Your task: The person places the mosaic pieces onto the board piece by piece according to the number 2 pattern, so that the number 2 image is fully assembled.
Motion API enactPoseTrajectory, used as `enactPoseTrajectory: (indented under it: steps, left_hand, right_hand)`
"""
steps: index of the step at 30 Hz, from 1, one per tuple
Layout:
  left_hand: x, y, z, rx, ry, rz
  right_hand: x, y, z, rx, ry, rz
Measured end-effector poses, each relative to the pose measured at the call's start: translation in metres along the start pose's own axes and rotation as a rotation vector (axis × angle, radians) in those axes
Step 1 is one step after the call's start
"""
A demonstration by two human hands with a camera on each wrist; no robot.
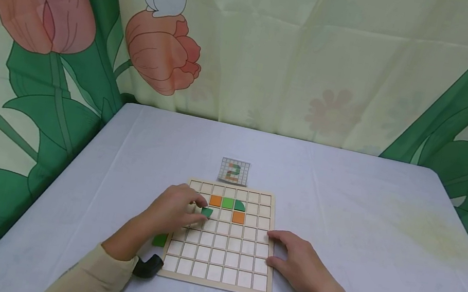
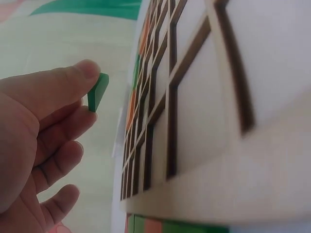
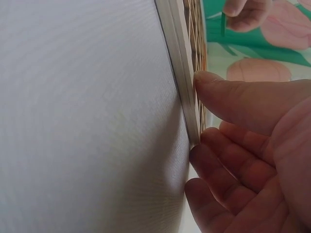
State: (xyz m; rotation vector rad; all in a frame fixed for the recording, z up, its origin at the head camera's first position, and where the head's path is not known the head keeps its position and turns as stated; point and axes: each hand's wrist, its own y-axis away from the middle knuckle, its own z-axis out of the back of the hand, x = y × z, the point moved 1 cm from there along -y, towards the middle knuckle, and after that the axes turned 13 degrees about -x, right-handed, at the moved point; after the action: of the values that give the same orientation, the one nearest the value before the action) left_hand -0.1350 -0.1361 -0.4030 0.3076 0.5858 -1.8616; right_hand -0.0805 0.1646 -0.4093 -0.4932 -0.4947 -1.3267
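Observation:
Thumb and index fingertip of my left hand (image 1: 173, 208) pinch a small dark green tile (image 1: 206, 212) above the left part of a wooden grid board (image 1: 214, 284). In the left wrist view the held tile (image 2: 98, 92) shows its thin edge. Near the board's top lie an orange tile (image 1: 216, 201), a light green tile (image 1: 227, 203) and a dark green tile with one rounded corner (image 1: 239, 205) in a row. Another orange tile (image 1: 238, 217) is one cell below the rounded one. My right hand (image 1: 300, 259) rests its fingertips at the board's right edge, fingers loosely bent.
Behind the board lies a small card (image 1: 234, 171) printed with a grid and a coloured pattern. More green pieces (image 1: 159, 240) sit beside the board's left edge, partly hidden by the left arm. A white cloth covers the table (image 1: 360, 205), and a printed curtain (image 1: 275, 70) hangs behind it.

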Motion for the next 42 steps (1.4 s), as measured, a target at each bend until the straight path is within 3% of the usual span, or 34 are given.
enactPoseTrajectory:
  steps: [10, 24, 42]
  left_hand:
    - [-0.015, -0.005, -0.01, -0.025, 0.033, -0.139]
    - [-0.03, -0.011, -0.021, 0.011, 0.051, -0.186]
    - [-0.04, -0.017, -0.034, 0.069, 0.111, -0.121]
  right_hand:
    - [0.0, 0.0, 0.0, -0.002, -0.011, 0.002]
    - [-0.002, -0.001, 0.0, -0.01, -0.019, 0.035]
    - [-0.003, -0.001, 0.0, -0.002, -0.022, 0.023]
